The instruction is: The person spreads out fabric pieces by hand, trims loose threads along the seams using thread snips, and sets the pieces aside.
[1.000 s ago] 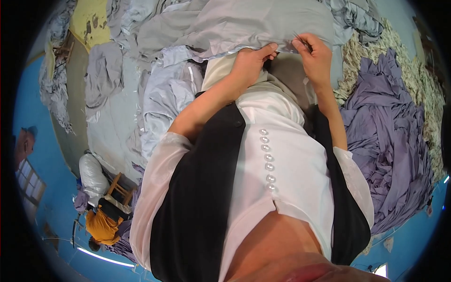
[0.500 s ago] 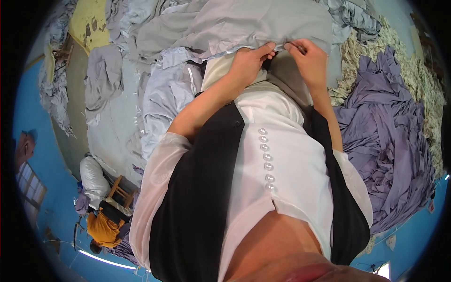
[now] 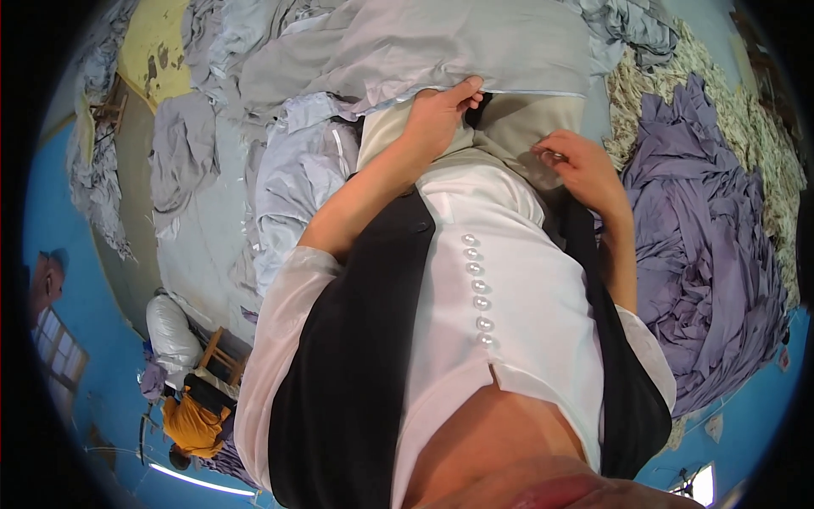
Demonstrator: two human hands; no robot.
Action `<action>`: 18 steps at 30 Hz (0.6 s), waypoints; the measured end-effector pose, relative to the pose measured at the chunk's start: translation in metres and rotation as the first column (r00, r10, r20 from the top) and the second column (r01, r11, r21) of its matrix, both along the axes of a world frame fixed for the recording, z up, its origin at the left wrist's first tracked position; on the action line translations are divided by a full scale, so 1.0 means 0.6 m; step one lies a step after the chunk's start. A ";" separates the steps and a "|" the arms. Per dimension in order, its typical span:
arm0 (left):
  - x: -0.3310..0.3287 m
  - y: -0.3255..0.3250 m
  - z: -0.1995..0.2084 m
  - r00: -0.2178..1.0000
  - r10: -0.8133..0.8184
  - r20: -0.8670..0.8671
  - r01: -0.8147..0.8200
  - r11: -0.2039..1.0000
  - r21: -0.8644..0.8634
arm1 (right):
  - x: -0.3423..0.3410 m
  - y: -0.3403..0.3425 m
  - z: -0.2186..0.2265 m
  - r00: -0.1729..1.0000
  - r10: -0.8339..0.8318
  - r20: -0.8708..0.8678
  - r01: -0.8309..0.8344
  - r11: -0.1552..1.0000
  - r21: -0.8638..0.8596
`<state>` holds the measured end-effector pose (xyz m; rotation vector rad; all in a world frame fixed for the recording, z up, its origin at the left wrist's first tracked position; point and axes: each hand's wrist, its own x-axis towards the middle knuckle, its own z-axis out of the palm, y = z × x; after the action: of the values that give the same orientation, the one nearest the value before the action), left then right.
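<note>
A wide piece of light grey cloth [image 3: 483, 42] lies across my knees, its near edge trimmed by a thin pale strip. At that edge my left hand [image 3: 441, 110] is closed, thumb and fingers pinching the cloth. Lower and to the right, my right hand [image 3: 585, 165] hovers over my beige trousers [image 3: 517, 127], apart from the cloth. Its fingers are curled together in a pinch. Whatever they hold, if anything, is too small to make out.
Pale blue-grey cloth [image 3: 301, 161] lies in a heap on my left. A large purple cloth pile [image 3: 699, 254] rises on my right, beside patterned cloth [image 3: 636, 85]. At the lower left are a person in orange [image 3: 195, 424], a wooden stool [image 3: 222, 356] and a white sack [image 3: 172, 335].
My right hand has left the cloth's edge and moved down and right toward my lap. The left hand keeps its pinch, shifted slightly left. The cloth's edge now lies straighter on the right.
</note>
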<state>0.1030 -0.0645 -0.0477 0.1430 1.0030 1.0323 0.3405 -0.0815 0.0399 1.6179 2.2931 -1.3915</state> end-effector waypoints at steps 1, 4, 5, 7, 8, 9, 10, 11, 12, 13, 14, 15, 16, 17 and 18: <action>0.001 0.000 -0.001 1.000 0.002 0.020 -0.002 1.000 0.011 | 0.002 0.004 0.003 1.000 0.003 -0.004 -0.003 1.000 -0.001; 0.000 0.000 -0.005 1.000 -0.008 -0.001 0.008 1.000 -0.006 | -0.002 0.017 0.003 0.924 -0.216 -0.315 0.205 0.976 -0.068; 0.000 0.000 -0.006 1.000 -0.004 -0.004 0.004 1.000 -0.005 | -0.010 0.023 0.002 0.924 -0.212 -0.319 0.201 0.977 -0.067; 0.001 -0.001 -0.009 0.997 -0.058 -0.058 0.057 0.998 -0.009 | -0.026 0.034 -0.003 0.948 -0.302 -0.105 0.318 0.922 0.219; 0.001 -0.001 -0.010 0.997 -0.054 -0.064 0.054 0.999 -0.009 | -0.038 0.043 -0.012 0.948 -0.298 -0.110 0.316 0.923 0.218; 0.002 0.000 -0.013 0.997 -0.055 -0.053 0.055 0.998 -0.004 | -0.049 0.054 -0.024 0.906 -0.366 -0.212 0.402 0.900 0.167; 0.002 -0.001 -0.012 0.998 -0.055 -0.044 0.055 0.998 -0.001 | -0.063 0.063 -0.037 0.849 -0.430 -0.307 0.479 0.872 0.105; 0.002 -0.004 -0.011 0.997 -0.054 -0.046 0.054 0.999 -0.003 | -0.080 0.071 -0.050 0.849 -0.429 -0.308 0.478 0.872 0.103; 0.003 -0.004 -0.010 0.995 -0.067 -0.068 0.067 0.998 -0.001 | -0.096 0.082 -0.066 0.803 -0.403 -0.439 0.483 0.872 0.082; 0.002 -0.003 -0.009 0.993 -0.074 -0.092 0.074 0.997 0.000 | -0.108 0.091 -0.077 0.741 -0.366 -0.563 0.479 0.876 0.062; 0.003 -0.002 -0.010 0.993 -0.071 -0.094 0.071 0.997 0.001 | -0.114 0.098 -0.084 0.741 -0.363 -0.565 0.477 0.877 0.062; 0.003 -0.003 -0.011 0.994 -0.061 -0.096 0.062 0.998 0.015 | -0.122 0.104 -0.088 0.763 -0.301 -0.572 0.432 0.895 0.106; 0.003 -0.004 -0.013 0.994 -0.051 -0.097 0.054 0.998 0.029 | -0.127 0.108 -0.089 0.783 -0.238 -0.575 0.388 0.909 0.151; 0.005 -0.004 -0.014 0.994 -0.046 -0.098 0.049 0.998 0.028 | -0.128 0.110 -0.088 0.783 -0.234 -0.576 0.383 0.912 0.149; 0.006 -0.006 -0.014 0.990 -0.044 -0.137 0.050 0.998 0.038 | -0.130 0.114 -0.078 0.879 -0.140 -0.455 0.292 0.914 0.281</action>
<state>0.1067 -0.0682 -0.0562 0.2728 1.0965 1.0112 0.2623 -0.0131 -0.0067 1.8770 2.8100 -1.6044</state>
